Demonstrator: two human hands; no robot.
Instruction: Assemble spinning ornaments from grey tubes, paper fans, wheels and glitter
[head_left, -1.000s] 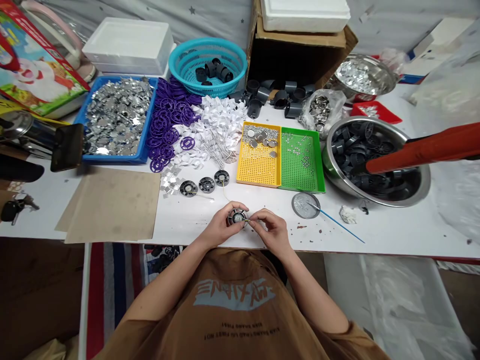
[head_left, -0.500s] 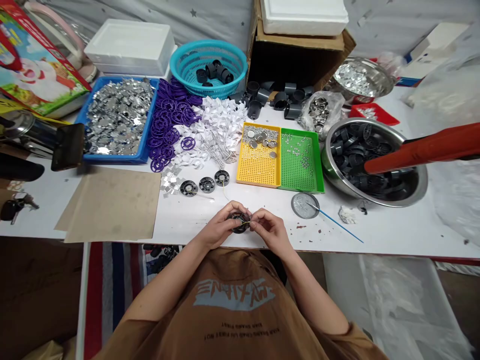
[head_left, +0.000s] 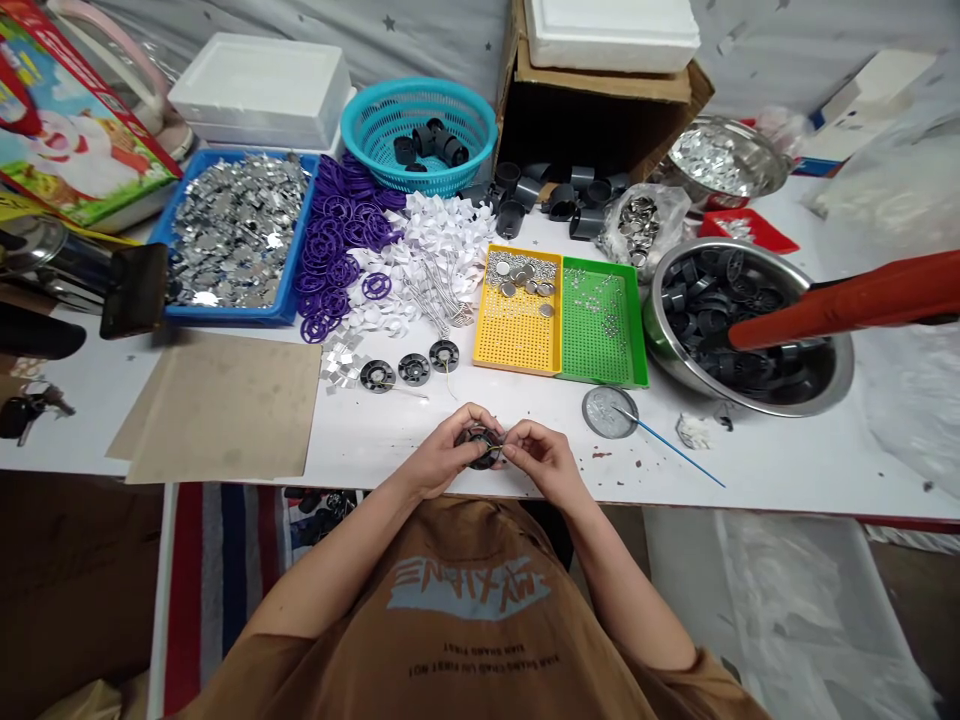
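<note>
My left hand (head_left: 448, 452) is closed around a round black plastic part (head_left: 480, 459) with slots, held just above the table's front edge. A thin yellowish wire (head_left: 493, 448) runs from that part toward my right hand (head_left: 541, 456), whose thumb and forefinger pinch its end. Beyond my hands lie similar black discs: one on the left (head_left: 377, 376), one in the middle (head_left: 414, 369) and one on the right (head_left: 444, 356). Thin wires trail from two of them. Small silvery squares (head_left: 343, 362) lie beside the left disc.
A yellow tray (head_left: 514, 340) and a green tray (head_left: 600, 350) hold small metal parts. At right stand a steel bowl (head_left: 840, 375) of black parts and a grey dish (head_left: 609, 412) with a blue stick (head_left: 679, 447). Purple rings (head_left: 337, 230) and brown boards (head_left: 225, 410) lie left.
The black part has tilted slightly in my left hand. My right hand has barely shifted and still pinches the wire.
</note>
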